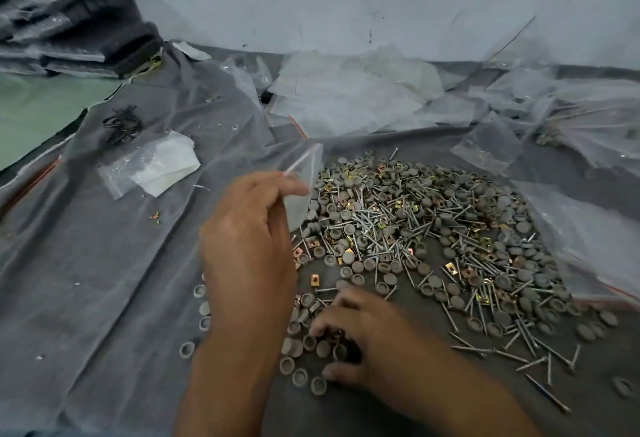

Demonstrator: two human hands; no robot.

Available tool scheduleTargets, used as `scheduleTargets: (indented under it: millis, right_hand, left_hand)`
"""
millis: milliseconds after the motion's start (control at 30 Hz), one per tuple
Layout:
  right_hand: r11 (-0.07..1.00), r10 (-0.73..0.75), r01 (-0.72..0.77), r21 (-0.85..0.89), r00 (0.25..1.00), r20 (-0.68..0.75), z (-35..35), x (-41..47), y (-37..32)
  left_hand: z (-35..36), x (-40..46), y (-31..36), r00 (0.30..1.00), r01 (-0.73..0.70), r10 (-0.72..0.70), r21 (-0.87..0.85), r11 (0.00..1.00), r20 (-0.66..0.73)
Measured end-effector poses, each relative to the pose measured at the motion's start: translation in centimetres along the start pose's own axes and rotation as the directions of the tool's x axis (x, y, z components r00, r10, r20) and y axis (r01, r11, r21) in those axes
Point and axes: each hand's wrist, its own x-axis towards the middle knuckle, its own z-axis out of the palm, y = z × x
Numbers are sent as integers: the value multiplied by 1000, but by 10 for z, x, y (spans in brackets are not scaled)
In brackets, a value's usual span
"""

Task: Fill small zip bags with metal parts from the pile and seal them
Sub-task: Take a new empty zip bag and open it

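Observation:
A wide pile of metal parts (433, 228) covers the grey cloth: long screws, round grey caps and small brass clips. My left hand (247, 239) pinches a small clear zip bag (304, 187) by its top edge, holding it upright at the pile's left rim. The bag looks empty as far as I can see. My right hand (367, 343) lies low on the near edge of the pile, fingers curled over several grey caps and clips; what it grips is hidden under the fingers.
Loose empty zip bags (346, 97) lie heaped at the back, with more bags (588, 228) along the right. A folded bag and white paper (152, 166) sit left. Dark stacked packs (69, 20) fill the far left corner. A blue wall stands behind.

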Motion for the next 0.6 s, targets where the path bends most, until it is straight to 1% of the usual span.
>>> scheduleTargets:
  millis: [100,200,300,433,500,600]
  right_hand:
    - [984,-98,88,-152,993,-62,4,0,0]
    - [983,-82,64,-170,991,-102,2,-2,1]
    - [984,-65,46,-174,993,-102,-4,-6,2]
    - [982,-131,110,-155,983,-131,-8,-10,-3]
    - [979,-157,140,-146,981,-114,-6,-9,-7]
    - [974,-162,146,-173,984,-79,-2,-6,-8]
  left_hand:
    - [5,-3,2,992,-42,39,22,999,121]
    - [12,-7,6,963,-89,81,18,996,257]
    - [19,-12,8,918,-153,142,0,988,370]
    - [23,-15,6,877,-175,176,-43,984,447]
    - [24,-16,4,870,-172,181,-61,983,459]
    - [26,-17,4,868,-180,181,-46,983,462]
